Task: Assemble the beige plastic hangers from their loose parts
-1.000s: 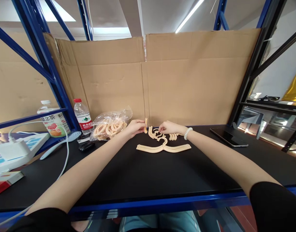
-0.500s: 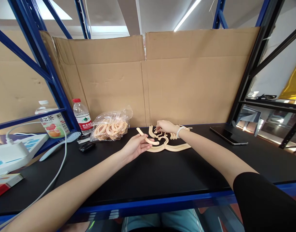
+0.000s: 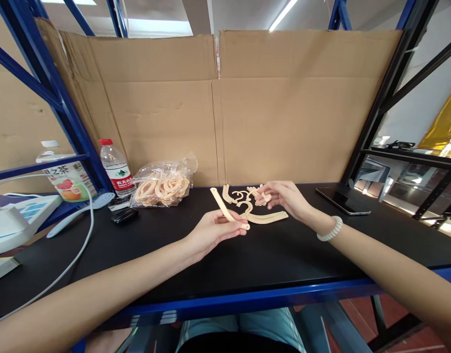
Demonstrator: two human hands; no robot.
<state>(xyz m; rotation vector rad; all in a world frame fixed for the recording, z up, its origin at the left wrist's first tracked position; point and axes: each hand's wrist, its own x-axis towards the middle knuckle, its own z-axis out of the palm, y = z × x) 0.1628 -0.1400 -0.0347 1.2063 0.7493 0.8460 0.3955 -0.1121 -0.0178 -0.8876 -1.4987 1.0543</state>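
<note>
One hanger [image 3: 267, 218] appears assembled just right of the left hand [image 3: 216, 228], which grips a curved slat [image 3: 219, 200]; the right hand [image 3: 284, 197] pinches a small pale piece [image 3: 265, 197], both unjoined, and loose parts [image 3: 226, 194] lie beyond, unassembled.

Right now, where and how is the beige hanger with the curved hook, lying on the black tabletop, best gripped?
Pinch the beige hanger across the middle of its slim right bar, probably from above and the right. That bar lies flat and uncovered, stretching rightward, while the left hand blocks the view just left of it.
</note>
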